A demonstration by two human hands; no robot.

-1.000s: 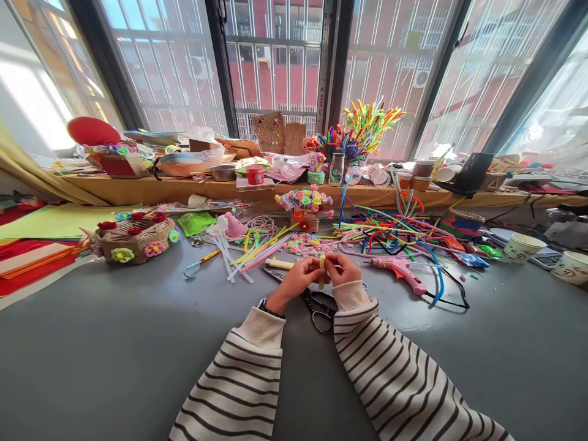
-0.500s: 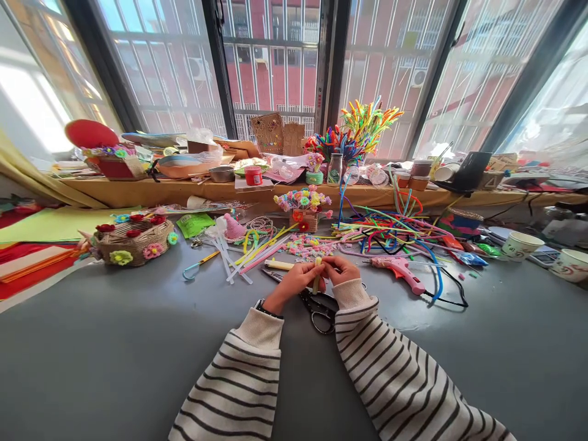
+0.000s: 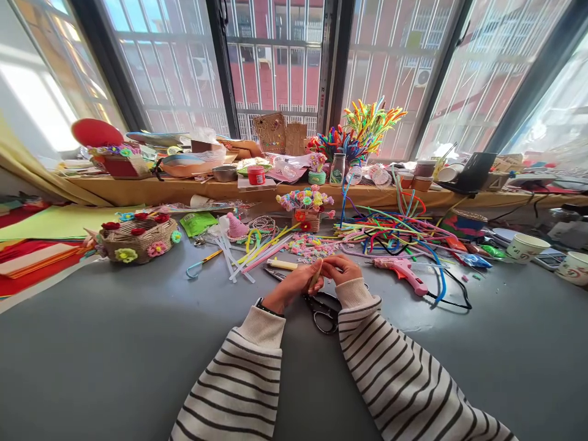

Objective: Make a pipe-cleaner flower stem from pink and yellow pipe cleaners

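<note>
My left hand (image 3: pixel 298 282) is closed round a short, pale yellow pipe cleaner (image 3: pixel 315 280), most of it covered by fingers. Thumb and fingers of my right hand (image 3: pixel 342 269) pinch at its upper end, touching the left fingertips. Just beneath both hands lie black-handled scissors (image 3: pixel 325 315) on the grey table (image 3: pixel 220 318), their blades partly hidden by my left hand. A cream-yellow stick-like piece (image 3: pixel 282 264) rests beyond the left hand, near the scissor tips.
A pink glue gun (image 3: pixel 402 272) with a black cord lies to the right. Behind it spreads a heap of coloured pipe cleaners (image 3: pixel 390 229). Glue sticks (image 3: pixel 248 263) and a crochet hook (image 3: pixel 202 264) lie left, past them a flower-trimmed basket (image 3: pixel 140 240). Paper cups (image 3: pixel 527 247) stand far right.
The pale yellow piece has tilted and shows less above the fingers, as my fingertips draw closer together. The whole view has shifted slightly.
</note>
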